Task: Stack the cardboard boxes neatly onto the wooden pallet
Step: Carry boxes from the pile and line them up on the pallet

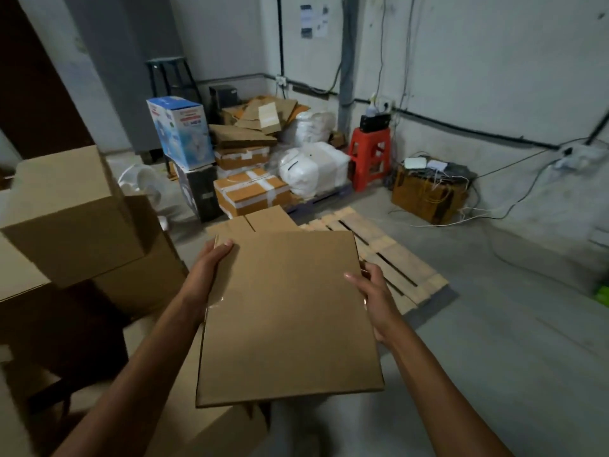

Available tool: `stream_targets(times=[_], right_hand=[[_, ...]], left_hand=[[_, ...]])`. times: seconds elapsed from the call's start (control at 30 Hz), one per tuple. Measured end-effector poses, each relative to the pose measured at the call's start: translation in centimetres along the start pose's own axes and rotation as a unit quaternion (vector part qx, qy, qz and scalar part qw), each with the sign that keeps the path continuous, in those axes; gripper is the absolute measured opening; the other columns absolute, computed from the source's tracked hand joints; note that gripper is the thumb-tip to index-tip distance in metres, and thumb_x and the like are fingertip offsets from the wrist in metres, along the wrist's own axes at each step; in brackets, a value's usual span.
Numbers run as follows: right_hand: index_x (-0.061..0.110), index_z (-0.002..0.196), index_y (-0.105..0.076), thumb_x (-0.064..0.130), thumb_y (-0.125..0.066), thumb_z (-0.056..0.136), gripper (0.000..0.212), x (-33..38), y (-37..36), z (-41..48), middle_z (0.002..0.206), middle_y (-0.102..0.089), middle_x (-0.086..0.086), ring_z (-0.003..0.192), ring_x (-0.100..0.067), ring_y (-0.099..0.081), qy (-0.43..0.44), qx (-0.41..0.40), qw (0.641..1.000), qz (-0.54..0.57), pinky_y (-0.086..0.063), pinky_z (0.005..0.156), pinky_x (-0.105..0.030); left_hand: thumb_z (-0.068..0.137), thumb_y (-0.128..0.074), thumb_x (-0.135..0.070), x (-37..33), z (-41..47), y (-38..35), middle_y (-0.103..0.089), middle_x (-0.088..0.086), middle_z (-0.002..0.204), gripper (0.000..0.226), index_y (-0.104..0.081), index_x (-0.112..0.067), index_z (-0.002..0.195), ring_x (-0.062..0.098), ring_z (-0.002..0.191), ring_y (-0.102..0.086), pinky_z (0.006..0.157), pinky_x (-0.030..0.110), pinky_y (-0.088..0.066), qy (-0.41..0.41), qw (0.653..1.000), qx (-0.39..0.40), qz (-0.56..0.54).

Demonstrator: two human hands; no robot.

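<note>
Closest to me, the person's two bare forearms reach forward with a plain cardboard box (290, 318) carried between them, off the floor, its broad brown face turned up. The left hand (211, 263) grips the far left corner, thumb laid on top and the other fingers hidden behind the edge. The right hand (374, 293) grasps the right edge, thumb on the upper face and fingers curled round the side. The box hangs in the air short of the wooden pallet (392, 262), which lies flat on the grey concrete floor (494, 341) just beyond and to the right, its slats bare where they show. Brown flaps (260, 221) stick out past the far edge of the carried box; I cannot tell whether they belong to it or to another box behind.

Under the left forearm sits another brown carton (214, 427), and at the near left stands a stack of boxes (75, 219) waiting.

Farther back, against the wall, is a heap of goods: a blue printed box (179, 133) resting on a black box (197, 189), taped parcels (252, 192), flattened cardboard (260, 117) and white sacks (313, 169). To the right of those stands a red plastic stool (369, 156), then a brown carton (425, 199) tangled in cables. A dark stool (171, 77) stands in the far left corner, and papers (314, 21) are stuck high on the wall.
</note>
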State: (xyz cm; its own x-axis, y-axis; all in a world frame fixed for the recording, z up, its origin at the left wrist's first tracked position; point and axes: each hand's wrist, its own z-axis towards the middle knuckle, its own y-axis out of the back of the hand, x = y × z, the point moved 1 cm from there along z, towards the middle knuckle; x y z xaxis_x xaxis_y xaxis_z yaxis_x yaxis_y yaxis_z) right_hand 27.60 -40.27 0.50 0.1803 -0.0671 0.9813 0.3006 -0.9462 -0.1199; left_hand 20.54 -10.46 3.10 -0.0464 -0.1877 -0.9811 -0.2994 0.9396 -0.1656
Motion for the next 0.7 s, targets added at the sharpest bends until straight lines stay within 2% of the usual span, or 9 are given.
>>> stream_targets(times=[0.07, 0.17, 0.3, 0.4, 0.47, 0.53, 0.6, 0.7], right_hand=[[0.016, 0.126, -0.055, 0.037, -0.070, 0.076, 0.056, 0.4, 2.0, 2.0, 0.120, -0.068, -0.014, 0.103, -0.031, -0.068, -0.008, -0.014, 1.000, 0.020, -0.057, 0.079, -0.044], [0.016, 0.126, -0.062, 0.031, -0.062, 0.076, 0.053, 0.9, 4.5, 5.6, 0.116, -0.072, -0.015, 0.105, -0.036, -0.069, 0.000, 0.003, 1.000, 0.021, -0.056, 0.078, -0.040], [0.028, 0.131, -0.059, 0.023, -0.057, 0.077, 0.055, 2.2, 6.1, 12.3, 0.118, -0.074, -0.004, 0.102, -0.024, -0.071, 0.020, 0.046, 0.999, -0.004, -0.058, 0.078, -0.032], [0.024, 0.130, -0.057, 0.026, -0.063, 0.072, 0.058, 3.6, 6.8, 18.8, 0.117, -0.071, -0.004, 0.097, -0.019, -0.071, 0.009, -0.003, 0.999, -0.040, -0.055, 0.071, -0.025], [0.016, 0.132, -0.056, 0.031, -0.069, 0.078, 0.057, 4.3, 7.1, 22.8, 0.118, -0.069, -0.009, 0.099, -0.022, -0.069, -0.011, -0.033, 0.997, -0.072, -0.054, 0.075, -0.031], [0.015, 0.127, -0.058, 0.027, -0.067, 0.092, 0.039, 5.2, 7.3, 26.0, 0.111, -0.071, -0.007, 0.095, -0.021, -0.070, -0.018, -0.038, 0.994, -0.106, -0.053, 0.073, -0.032], [0.018, 0.118, -0.061, 0.027, -0.062, 0.098, 0.022, 6.5, 7.2, 28.4, 0.106, -0.072, -0.004, 0.089, -0.017, -0.071, -0.016, -0.035, 0.991, -0.128, -0.052, 0.067, -0.027], [0.021, 0.119, -0.064, 0.039, -0.055, 0.101, 0.027, 7.8, 7.8, 31.4, 0.111, -0.073, -0.008, 0.095, -0.022, -0.071, -0.025, -0.013, 0.993, -0.113, -0.055, 0.077, -0.035]], left_hand=[[0.082, -0.070, -0.049, 0.5, 2.9, -1.1, -0.061, 0.026, 0.118, 0.077, -0.048, -0.006, 0.142, 0.033, 0.090, -0.064, 0.071, 0.040, -0.056, 0.023, 0.999, 0.033, -0.010], [0.078, -0.073, -0.052, 1.9, 8.1, -2.4, -0.058, 0.028, 0.122, 0.082, -0.048, -0.007, 0.143, 0.034, 0.091, -0.064, 0.074, 0.040, -0.054, 0.064, 0.996, 0.030, -0.058], [0.092, -0.062, -0.044, 3.7, 15.1, -4.1, -0.065, 0.021, 0.117, 0.056, -0.057, -0.010, 0.136, 0.031, 0.090, -0.067, 0.074, 0.040, -0.057, 0.099, 0.988, -0.007, -0.118], [0.092, -0.061, -0.044, 3.5, 19.8, -5.4, -0.066, 0.020, 0.119, 0.053, -0.057, -0.012, 0.135, 0.032, 0.095, -0.066, 0.080, 0.044, -0.056, 0.098, 0.984, -0.024, -0.148], [0.094, -0.059, -0.042, 3.2, 23.1, -5.8, -0.066, 0.020, 0.116, 0.051, -0.057, -0.011, 0.134, 0.032, 0.094, -0.066, 0.082, 0.045, -0.054, 0.090, 0.982, -0.031, -0.166], [0.095, -0.056, -0.041, 2.3, 25.9, -6.1, -0.068, 0.019, 0.111, 0.048, -0.059, -0.010, 0.132, 0.030, 0.089, -0.067, 0.080, 0.044, -0.055, 0.085, 0.981, -0.038, -0.170], [0.095, -0.057, -0.041, 1.8, 28.6, -6.3, -0.068, 0.019, 0.113, 0.050, -0.057, -0.010, 0.135, 0.030, 0.091, -0.068, 0.078, 0.043, -0.057, 0.074, 0.983, -0.042, -0.163], [0.094, -0.059, -0.042, 1.7, 31.9, -6.8, -0.066, 0.021, 0.122, 0.054, -0.053, -0.012, 0.138, 0.032, 0.099, -0.067, 0.081, 0.046, -0.057, 0.060, 0.984, -0.061, -0.159]])
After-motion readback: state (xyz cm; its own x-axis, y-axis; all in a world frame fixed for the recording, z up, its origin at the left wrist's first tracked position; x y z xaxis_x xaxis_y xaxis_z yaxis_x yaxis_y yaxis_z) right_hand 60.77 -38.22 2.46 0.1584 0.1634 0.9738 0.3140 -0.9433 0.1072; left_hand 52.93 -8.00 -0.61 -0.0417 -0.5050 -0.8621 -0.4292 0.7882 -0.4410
